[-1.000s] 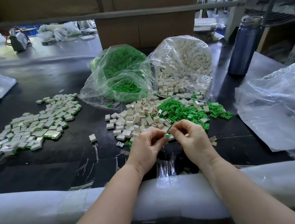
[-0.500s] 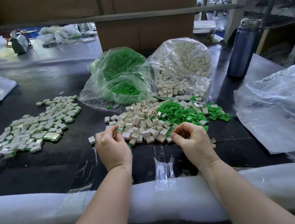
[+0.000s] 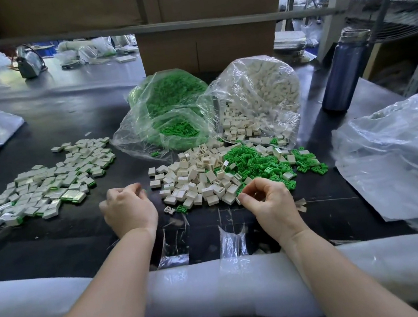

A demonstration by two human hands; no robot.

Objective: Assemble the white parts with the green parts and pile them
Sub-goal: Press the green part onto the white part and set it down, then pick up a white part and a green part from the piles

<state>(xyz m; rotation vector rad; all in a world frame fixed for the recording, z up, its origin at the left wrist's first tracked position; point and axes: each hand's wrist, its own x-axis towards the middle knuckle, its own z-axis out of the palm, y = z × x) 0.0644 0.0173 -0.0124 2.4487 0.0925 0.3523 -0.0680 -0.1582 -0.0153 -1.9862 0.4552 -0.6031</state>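
Observation:
A heap of loose white parts (image 3: 194,179) lies mid-table, with loose green parts (image 3: 259,162) beside it on the right. Finished white-and-green pieces (image 3: 45,186) are spread out at the left. My left hand (image 3: 129,210) hovers between the finished spread and the white heap. Its fingers are curled, and a sliver of green shows at the fingertips, so it seems to hold an assembled piece. My right hand (image 3: 267,201) is at the near edge of the heaps and pinches a white part between thumb and forefinger.
Behind the heaps stand an open bag of green parts (image 3: 169,115) and an open bag of white parts (image 3: 255,98). A dark bottle (image 3: 343,72) is at the back right. A big crumpled plastic bag (image 3: 403,152) lies right. White foam padding (image 3: 61,300) lines the near edge.
My hands were together over the near edge of the heaps. The left hand has since moved left toward the finished pieces, while the right hand stayed by the heaps.

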